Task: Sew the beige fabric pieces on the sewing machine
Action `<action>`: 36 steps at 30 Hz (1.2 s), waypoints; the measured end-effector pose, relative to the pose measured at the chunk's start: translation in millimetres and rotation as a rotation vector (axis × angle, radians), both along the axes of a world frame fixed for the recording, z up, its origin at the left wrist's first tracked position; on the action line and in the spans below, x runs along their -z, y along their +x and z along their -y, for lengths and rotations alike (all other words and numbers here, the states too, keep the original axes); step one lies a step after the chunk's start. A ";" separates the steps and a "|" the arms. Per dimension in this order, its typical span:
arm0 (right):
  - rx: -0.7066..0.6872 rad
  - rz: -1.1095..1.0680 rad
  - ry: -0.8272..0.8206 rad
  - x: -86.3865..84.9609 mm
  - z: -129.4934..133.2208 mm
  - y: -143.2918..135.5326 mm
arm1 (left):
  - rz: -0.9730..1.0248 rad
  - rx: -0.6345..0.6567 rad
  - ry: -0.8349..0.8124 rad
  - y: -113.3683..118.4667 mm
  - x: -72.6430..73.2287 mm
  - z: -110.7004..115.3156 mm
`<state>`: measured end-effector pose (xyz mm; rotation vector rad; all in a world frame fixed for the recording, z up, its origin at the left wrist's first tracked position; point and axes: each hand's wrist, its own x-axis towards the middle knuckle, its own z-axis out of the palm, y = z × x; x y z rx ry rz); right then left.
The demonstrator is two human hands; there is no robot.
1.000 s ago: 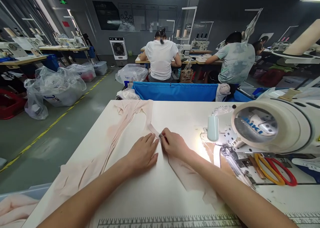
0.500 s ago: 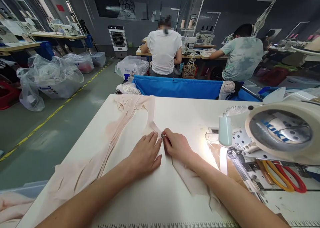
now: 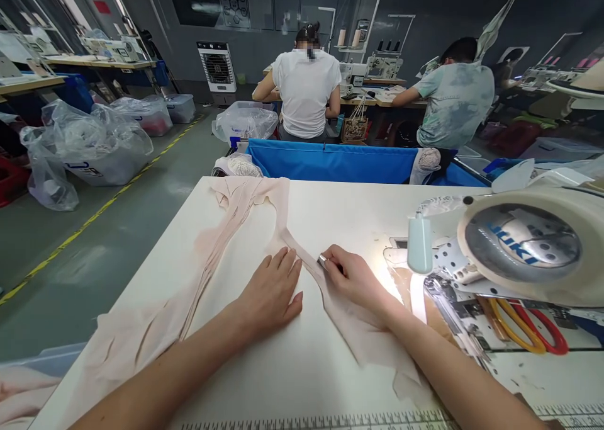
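Observation:
Thin pale pink fabric [image 3: 236, 209] lies on the white table [image 3: 358, 209], running from the far edge down the left side and in a narrow strip across to the right. My left hand [image 3: 271, 288] rests flat with its fingers stretched, the fingertips on the fabric by the strip. Between the thumb and fingers of my right hand [image 3: 352, 276] is a small metal piece [image 3: 321, 260], mostly covered by the hand, so its kind does not show. It sits at the strip's edge. A wider part of the fabric spreads below my right wrist.
A sewing machine [image 3: 523, 244] stands at the right, with scissors [image 3: 519, 326] beside it. A ruler [image 3: 306, 419] runs along the near edge. Beyond the table hangs a blue cloth bin [image 3: 330, 160]. Two people sit at machines farther back. Plastic-covered boxes [image 3: 101, 156] stand on the floor.
My right hand has moved a little right, away from my left hand, with the small metal piece. More of the fabric strip shows between the hands. The left hand stays in place.

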<state>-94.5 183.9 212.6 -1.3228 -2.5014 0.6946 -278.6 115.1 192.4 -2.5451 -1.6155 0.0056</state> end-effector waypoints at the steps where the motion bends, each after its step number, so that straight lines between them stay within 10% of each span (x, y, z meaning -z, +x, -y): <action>1: 0.007 -0.011 -0.003 0.9 0.6 -0.2 | 0.008 0.006 0.000 -0.8 -0.3 0.1; 12: -0.020 0.074 0.011 11.8 5.9 -10.0 | -0.006 0.031 -0.194 1.4 -16.5 1.3; 36: -0.102 0.066 0.056 14.8 15.8 20.0 | 0.076 0.200 0.024 8.8 -8.4 5.3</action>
